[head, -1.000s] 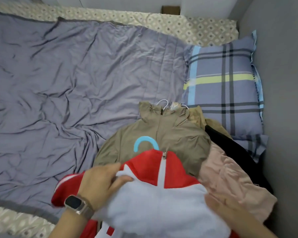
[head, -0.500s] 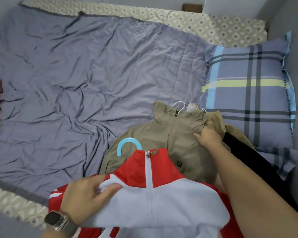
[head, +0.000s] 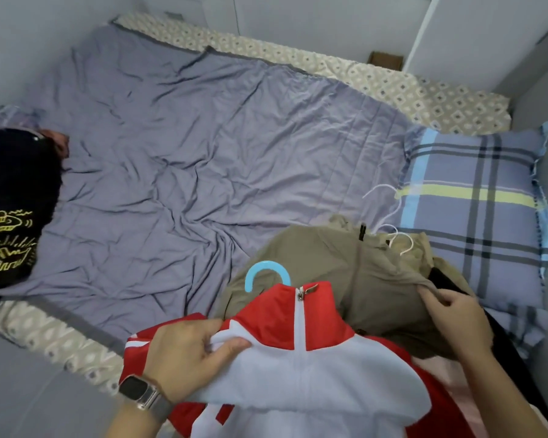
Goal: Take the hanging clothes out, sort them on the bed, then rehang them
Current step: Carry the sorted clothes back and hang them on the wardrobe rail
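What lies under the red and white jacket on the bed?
The red and white jacket lies on the khaki jacket; pink cloth shows at its right edge. Its blue hanger pokes from the collar. Whatever lies beneath its middle is covered.

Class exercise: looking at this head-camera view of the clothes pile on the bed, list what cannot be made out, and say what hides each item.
- Blue hanger: only the hook shows; the red and white jacket covers the rest.
- Pink garment: mostly hidden under the jacket and the right hand, which pinches the khaki jacket.
- Black printed garment: cut off by the left edge.
- Left hand: fingertips tucked under the jacket fabric.
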`<action>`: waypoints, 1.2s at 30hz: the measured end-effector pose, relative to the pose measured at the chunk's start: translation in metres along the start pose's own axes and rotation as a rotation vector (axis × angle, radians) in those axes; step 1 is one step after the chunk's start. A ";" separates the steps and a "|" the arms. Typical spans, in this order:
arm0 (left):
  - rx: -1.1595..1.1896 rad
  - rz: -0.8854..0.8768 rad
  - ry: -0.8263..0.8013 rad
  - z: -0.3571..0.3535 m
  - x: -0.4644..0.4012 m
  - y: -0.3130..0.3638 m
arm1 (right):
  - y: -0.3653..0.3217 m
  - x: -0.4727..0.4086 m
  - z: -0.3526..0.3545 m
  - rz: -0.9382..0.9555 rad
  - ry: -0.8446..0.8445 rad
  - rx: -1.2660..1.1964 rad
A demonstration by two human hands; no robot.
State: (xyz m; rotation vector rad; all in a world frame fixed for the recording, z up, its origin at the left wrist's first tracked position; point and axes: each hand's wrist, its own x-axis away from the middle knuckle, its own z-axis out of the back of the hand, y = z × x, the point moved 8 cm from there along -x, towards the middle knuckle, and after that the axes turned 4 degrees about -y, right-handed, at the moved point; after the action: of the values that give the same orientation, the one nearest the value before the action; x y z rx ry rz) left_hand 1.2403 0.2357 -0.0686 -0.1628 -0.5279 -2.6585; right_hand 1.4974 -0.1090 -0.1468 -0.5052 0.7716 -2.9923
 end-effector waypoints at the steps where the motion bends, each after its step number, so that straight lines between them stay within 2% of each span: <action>1: 0.003 0.008 0.027 0.008 0.007 -0.003 | -0.008 0.014 0.003 0.012 -0.066 -0.067; 3: 0.006 0.020 0.053 0.023 0.022 -0.007 | -0.025 0.049 0.014 0.042 -0.114 -0.078; 7: 0.016 0.017 0.132 0.055 0.052 -0.005 | -0.059 0.126 0.038 0.093 -0.095 -0.009; 10: 0.017 -0.039 0.193 0.086 0.076 -0.001 | -0.085 0.181 0.038 0.182 -0.219 -0.045; 15: 0.147 -0.141 0.201 0.129 0.120 -0.020 | -0.153 0.275 0.042 0.318 -0.498 -0.304; 17: 0.145 -0.187 0.237 0.148 0.144 -0.041 | -0.186 0.322 0.033 0.409 -0.583 -0.225; 18: 0.141 -0.183 0.268 0.159 0.158 -0.058 | -0.202 0.345 0.026 0.474 -0.560 -0.104; 20: 0.132 -0.128 0.341 0.185 0.190 -0.097 | -0.240 0.385 0.011 0.614 -0.407 0.141; 21: 0.115 -0.090 0.379 0.199 0.206 -0.118 | -0.259 0.403 -0.001 0.657 -0.381 0.187; 23: 0.066 -0.005 0.463 0.230 0.240 -0.163 | -0.294 0.441 -0.033 0.700 -0.463 0.116; 26: 0.055 0.176 0.573 0.271 0.295 -0.234 | -0.355 0.502 -0.075 0.668 -0.579 -0.041; 30: 0.496 0.615 0.887 0.296 0.414 -0.310 | -0.441 0.604 -0.126 0.679 -0.780 -0.248; 32: 0.799 0.730 0.796 0.278 0.463 -0.320 | -0.478 0.658 -0.152 0.765 -0.831 -0.282; 34: 1.215 0.687 0.654 0.253 0.498 -0.309 | -0.496 0.711 -0.181 0.846 -0.941 -0.292; 35: 1.327 0.701 0.653 0.243 0.518 -0.307 | -0.499 0.738 -0.197 0.873 -1.018 -0.263; 36: 1.373 0.731 0.719 0.237 0.539 -0.310 | -0.497 0.762 -0.213 0.899 -1.096 -0.203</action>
State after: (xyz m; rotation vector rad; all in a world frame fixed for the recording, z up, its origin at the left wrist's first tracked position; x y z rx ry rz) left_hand 0.6282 0.3814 0.1485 0.7883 -1.4670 -1.0974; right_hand 0.7435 0.3592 0.1452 -1.2072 0.8171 -1.4828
